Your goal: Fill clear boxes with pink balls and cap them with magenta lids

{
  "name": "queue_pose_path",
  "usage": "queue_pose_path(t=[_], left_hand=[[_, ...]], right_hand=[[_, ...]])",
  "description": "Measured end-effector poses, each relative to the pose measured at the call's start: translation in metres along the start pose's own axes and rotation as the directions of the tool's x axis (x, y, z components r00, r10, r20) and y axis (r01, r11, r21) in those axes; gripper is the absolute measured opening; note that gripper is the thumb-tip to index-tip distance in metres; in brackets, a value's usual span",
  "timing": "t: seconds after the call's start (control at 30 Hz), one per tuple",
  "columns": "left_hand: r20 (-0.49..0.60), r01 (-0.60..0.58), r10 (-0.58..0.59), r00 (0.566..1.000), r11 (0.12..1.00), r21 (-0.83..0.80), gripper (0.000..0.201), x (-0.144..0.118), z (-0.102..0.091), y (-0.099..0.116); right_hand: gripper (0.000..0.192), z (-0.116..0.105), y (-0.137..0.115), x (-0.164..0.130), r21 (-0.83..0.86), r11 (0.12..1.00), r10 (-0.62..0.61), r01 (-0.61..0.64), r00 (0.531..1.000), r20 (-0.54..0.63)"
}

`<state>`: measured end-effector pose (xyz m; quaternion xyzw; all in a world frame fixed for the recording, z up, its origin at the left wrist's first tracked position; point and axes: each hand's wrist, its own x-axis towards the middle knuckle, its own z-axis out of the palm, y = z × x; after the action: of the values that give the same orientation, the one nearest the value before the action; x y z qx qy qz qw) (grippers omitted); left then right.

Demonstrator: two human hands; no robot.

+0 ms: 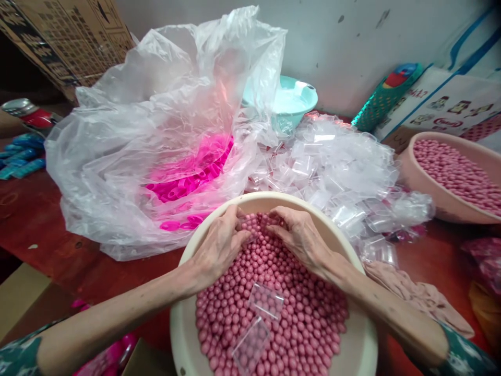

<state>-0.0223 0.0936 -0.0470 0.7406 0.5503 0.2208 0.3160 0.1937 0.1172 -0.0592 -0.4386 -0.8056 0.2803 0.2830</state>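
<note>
We rest our left hand [221, 245] and right hand [299, 237] on the pink beads [282, 313] at the far side of the cream basin [180, 324], fingers curled into the heap; whether they pinch anything, we cannot tell. Two clear small bags [258, 318] lie nearer us.

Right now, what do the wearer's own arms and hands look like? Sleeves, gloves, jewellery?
Both hands are bare: left hand and right hand show no gloves, and no rings or watch are visible. Forearms are uncovered up to near the elbow. Short sleeves show at the bottom corners: dark green fabric with a pale printed pattern, left sleeve and right sleeve. No cables or markings.
</note>
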Motion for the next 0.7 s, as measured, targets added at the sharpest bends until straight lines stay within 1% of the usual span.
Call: queue_pose_path(t=[0.07,0.13,0.2,0.4,0.47,0.57,0.63,0.7], left_hand=[[0.034,-0.034,0.028,0.999,0.983,0.183,0.03,0.003,-0.002,0.008],[0.083,-0.043,0.017,0.996,0.944,0.327,0.031,0.007,-0.006,0.018],[0.116,-0.027,-0.02,0.993,0.919,0.393,0.03,0.009,-0.008,0.025],[0.141,0.02,-0.114,0.983,0.84,0.542,0.025,0.01,-0.008,0.039],[0.141,0.022,-0.125,0.982,0.818,0.575,0.027,0.009,-0.008,0.044],[0.161,-0.022,-0.088,0.983,0.815,0.579,0.028,0.009,-0.009,0.048],[0.166,-0.085,-0.005,0.986,0.843,0.531,0.028,0.011,-0.01,0.047],[0.137,-0.182,0.136,0.981,0.887,0.424,0.03,0.015,-0.01,0.042]], right_hand=[[0.007,0.0,0.0,0.0,0.006,1.0,-0.003,0.003,1.0,0.007],[0.006,-0.001,0.001,0.0,0.011,1.0,-0.004,0.004,1.0,0.014],[0.006,-0.001,0.003,0.0,0.014,1.0,-0.001,0.0,1.0,0.018],[0.012,0.0,0.011,-0.001,0.02,1.0,0.008,-0.008,1.0,0.024],[0.013,0.002,0.012,-0.001,0.022,1.0,0.007,-0.008,1.0,0.027],[0.011,0.003,0.01,0.0,0.029,1.0,0.004,-0.005,0.999,0.034],[0.01,0.002,0.006,0.001,0.036,0.999,-0.002,0.001,0.999,0.041],[0.008,0.0,0.0,0.004,0.049,0.999,-0.014,0.011,0.998,0.054]])
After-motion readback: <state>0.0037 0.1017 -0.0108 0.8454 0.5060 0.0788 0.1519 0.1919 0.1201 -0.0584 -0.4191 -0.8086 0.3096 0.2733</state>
